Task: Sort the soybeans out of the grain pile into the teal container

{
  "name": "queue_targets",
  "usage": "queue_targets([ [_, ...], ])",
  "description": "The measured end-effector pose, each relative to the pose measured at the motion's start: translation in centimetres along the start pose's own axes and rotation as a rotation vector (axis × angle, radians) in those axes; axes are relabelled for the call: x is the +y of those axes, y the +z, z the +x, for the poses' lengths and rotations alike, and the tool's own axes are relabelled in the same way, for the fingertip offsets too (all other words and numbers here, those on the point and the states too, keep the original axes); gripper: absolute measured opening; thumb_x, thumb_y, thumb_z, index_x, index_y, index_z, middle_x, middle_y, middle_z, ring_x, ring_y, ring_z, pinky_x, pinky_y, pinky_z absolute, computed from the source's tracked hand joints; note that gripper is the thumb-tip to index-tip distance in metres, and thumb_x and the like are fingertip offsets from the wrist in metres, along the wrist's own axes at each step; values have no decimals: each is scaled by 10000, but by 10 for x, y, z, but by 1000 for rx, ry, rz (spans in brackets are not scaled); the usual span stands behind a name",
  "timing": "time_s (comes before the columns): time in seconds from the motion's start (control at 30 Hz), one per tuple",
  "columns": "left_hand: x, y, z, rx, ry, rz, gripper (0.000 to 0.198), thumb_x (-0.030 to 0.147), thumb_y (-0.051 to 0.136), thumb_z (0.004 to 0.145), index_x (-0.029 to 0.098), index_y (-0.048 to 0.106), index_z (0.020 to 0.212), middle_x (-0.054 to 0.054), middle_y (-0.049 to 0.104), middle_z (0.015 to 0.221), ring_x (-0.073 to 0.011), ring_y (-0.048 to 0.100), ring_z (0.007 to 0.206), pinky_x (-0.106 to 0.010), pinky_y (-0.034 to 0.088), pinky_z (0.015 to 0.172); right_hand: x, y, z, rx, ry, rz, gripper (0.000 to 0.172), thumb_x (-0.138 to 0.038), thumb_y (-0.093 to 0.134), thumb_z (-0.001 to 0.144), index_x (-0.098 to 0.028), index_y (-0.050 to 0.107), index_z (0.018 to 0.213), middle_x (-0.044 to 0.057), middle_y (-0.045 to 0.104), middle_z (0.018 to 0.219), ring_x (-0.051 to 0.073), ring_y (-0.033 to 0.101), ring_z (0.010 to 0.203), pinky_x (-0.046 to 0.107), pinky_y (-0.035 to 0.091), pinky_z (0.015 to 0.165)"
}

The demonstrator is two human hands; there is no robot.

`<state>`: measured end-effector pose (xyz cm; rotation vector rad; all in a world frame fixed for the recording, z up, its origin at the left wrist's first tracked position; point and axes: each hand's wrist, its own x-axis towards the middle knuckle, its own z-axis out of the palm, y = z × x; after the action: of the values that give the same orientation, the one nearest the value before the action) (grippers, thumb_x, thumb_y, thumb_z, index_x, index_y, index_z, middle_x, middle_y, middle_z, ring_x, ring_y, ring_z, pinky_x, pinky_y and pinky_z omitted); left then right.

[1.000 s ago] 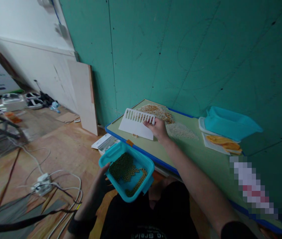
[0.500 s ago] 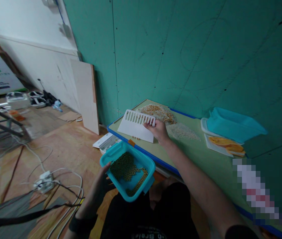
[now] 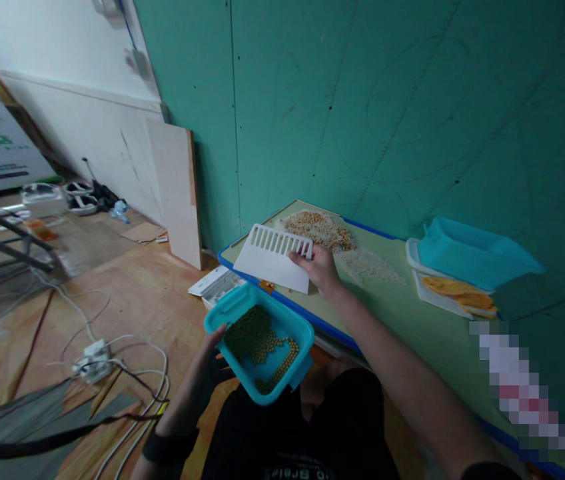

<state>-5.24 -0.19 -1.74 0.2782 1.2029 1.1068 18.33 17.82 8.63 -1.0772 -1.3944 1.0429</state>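
Note:
My left hand (image 3: 215, 360) grips the near-left side of a turquoise plastic bin (image 3: 300, 328), thumb over its rim. Inside lie dark green beans (image 3: 247, 333) and pale yellow beans (image 3: 290, 357). The bin is held just below the front edge of a green table. In my right hand (image 3: 321, 268) is a white slotted scoop (image 3: 270, 263), pinched at its slotted end, with its plain edge towards the table's front edge. A few yellow beans lie by an orange patch (image 3: 266, 285) at that edge, above the bin.
On the green tabletop (image 3: 387, 310), a heap of yellow beans (image 3: 315, 227) and a spread of pale grains (image 3: 370, 265) lie behind my right hand. Another turquoise bin (image 3: 477, 250) stands right, beside orange gloves (image 3: 457, 293). White cables and a power strip (image 3: 92, 360) lie on the floor.
The scoop has moved slightly towards the table's front edge, and the few beans before it now lie at the orange patch. My left hand still holds the bin.

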Motion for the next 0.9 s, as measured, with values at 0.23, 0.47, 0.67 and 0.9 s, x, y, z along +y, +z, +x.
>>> queue_targets([
  [0.23,1,10,-14,-17,70,45,746,596,735,896,156,623,1489,-135,845,1175,-366,794,1104,-419,679,826,-3,2,-6,13,16,30,475,-565,946,569,-202,738,795,61,793,809,221,700,723,335,547,635],
  [0.47,-6,6,-12,-49,78,66,789,623,716,910,180,560,1543,-154,784,1346,-363,788,1120,-408,675,788,-5,-1,-18,49,19,-4,502,-608,928,587,-194,737,797,78,793,791,239,715,711,340,557,625],
  [0.67,-6,16,-21,-89,93,67,746,617,697,930,222,563,1549,-143,720,1467,-379,749,1223,-417,673,827,-6,-13,-41,105,19,-43,501,-614,925,609,-192,743,809,87,801,793,255,722,699,341,563,617],
  [0.9,-7,16,-22,-110,109,83,795,629,691,931,217,517,1588,-154,692,1497,-375,729,1261,-407,670,849,-8,-13,-52,123,-5,-17,470,-591,909,641,-186,749,818,77,797,797,239,712,709,335,560,650],
])
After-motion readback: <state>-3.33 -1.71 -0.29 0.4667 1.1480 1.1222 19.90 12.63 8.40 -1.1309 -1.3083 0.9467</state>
